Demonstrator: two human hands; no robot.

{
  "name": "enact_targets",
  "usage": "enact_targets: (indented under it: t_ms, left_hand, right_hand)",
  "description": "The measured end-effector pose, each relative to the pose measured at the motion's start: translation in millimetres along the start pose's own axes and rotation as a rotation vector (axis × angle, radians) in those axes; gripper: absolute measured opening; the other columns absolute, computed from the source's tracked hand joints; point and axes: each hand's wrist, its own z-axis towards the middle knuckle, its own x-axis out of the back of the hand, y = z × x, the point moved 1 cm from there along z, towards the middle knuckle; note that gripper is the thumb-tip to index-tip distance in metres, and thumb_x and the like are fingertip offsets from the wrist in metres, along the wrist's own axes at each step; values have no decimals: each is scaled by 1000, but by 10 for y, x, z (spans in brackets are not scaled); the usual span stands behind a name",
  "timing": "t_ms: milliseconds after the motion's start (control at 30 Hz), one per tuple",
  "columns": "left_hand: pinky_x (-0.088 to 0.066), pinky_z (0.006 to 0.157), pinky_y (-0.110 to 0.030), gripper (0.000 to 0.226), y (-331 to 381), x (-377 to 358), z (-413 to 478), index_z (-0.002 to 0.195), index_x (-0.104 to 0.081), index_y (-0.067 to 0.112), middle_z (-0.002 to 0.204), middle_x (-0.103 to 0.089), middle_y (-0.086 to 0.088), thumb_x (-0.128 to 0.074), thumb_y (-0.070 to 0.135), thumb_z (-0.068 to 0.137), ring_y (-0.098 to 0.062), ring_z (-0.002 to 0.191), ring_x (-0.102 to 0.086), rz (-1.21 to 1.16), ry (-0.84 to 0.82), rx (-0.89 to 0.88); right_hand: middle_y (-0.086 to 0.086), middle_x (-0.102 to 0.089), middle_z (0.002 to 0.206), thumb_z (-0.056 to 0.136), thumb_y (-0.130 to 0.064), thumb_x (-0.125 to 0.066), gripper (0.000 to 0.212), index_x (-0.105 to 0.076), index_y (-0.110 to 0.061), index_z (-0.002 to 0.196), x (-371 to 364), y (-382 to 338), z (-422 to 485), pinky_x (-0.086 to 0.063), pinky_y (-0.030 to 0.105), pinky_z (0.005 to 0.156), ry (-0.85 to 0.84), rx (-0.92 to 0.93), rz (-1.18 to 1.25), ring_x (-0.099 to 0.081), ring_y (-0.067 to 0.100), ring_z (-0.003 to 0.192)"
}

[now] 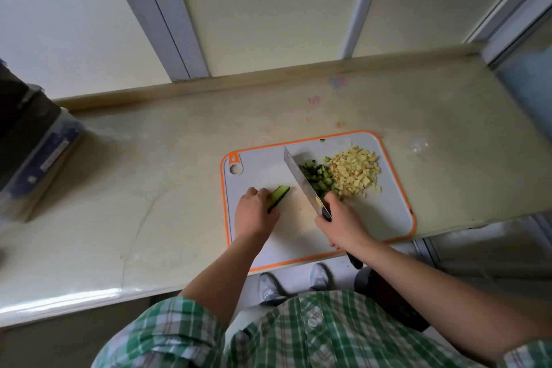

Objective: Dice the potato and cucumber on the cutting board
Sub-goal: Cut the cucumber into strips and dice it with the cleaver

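Cucumber piece [279, 197], the only uncut part that I can see, lies near the left edge of the cutting board [263, 164], which sits at the near edge of the bench [149, 188]. Its long axis is slanted, from near-left to far-right, and the free end points toward the knife [298, 176]. The left hand [254, 213] is the nearer one: its fingers curl over the near end and hold the piece down. The right hand [343, 224] grips the knife handle. The blade stands to the right of the piece, apart from it, against the diced cucumber [316, 179]. I judge the blade must come left to meet the free end. I see no bowl; the board carries both heaps, with the diced potato [355, 172] toward its far-right corner.
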Motion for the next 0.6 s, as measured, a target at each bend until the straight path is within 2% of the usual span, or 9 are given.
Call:
enact_targets:
  t_ms: [67,167,267,367,433,500,600]
  left_hand:
    - [-39,66,-29,20,64,3,7,101,-68,12,91,-60,-7,-59,23,87,-24,79,-55,-62,8,25]
    - [-35,55,-28,21,136,-35,-2,86,-71,11,78,-64,-8,-58,28,90,-24,71,-56,-167,-34,131]
    - [-36,51,-25,24,160,-91,-22,81,-70,12,71,-64,-6,-59,31,90,-21,66,-56,-236,-87,252]
    - [-45,60,-27,17,180,-160,-36,88,-66,14,77,-68,0,-63,30,87,-20,71,-62,-304,-61,307]
    - [-54,68,-34,16,216,-211,-58,92,-60,14,79,-69,1,-65,28,86,-19,66,-68,-422,-39,367]
    - [-57,72,-39,18,261,-248,-84,94,-56,13,79,-67,3,-67,25,86,-18,60,-69,-531,-4,426]
    - [-53,71,-34,26,280,-277,-123,99,-53,16,91,-68,5,-68,32,85,-19,76,-68,-490,51,469]
  right_hand:
    - [9,-57,74,92,-19,-48,10,-41,-16,100,32,-41,5,-50,32,40,-20,18,24,-62,26,49]
    - [9,-55,68,92,-15,-45,4,-42,-14,95,53,-66,-9,-45,26,36,-18,44,83,-56,20,41]
    - [7,-52,67,93,-13,-45,4,-41,-13,94,47,-77,-21,-42,23,34,-26,72,84,-53,16,37]
    - [6,-50,67,93,-14,-44,5,-40,-17,93,16,-95,-1,-44,27,35,-55,115,72,-52,18,37]
    - [10,-52,66,91,-15,-45,6,-39,-17,92,-2,-113,36,-50,37,39,-60,151,34,-54,24,41]
    - [12,-54,65,90,-17,-46,7,-39,-15,91,-11,-126,78,-51,45,46,-54,188,-45,-56,30,48]
    - [10,-56,61,89,-20,-46,10,-37,-15,85,-1,-135,106,-49,41,47,-35,221,-119,-56,30,49]
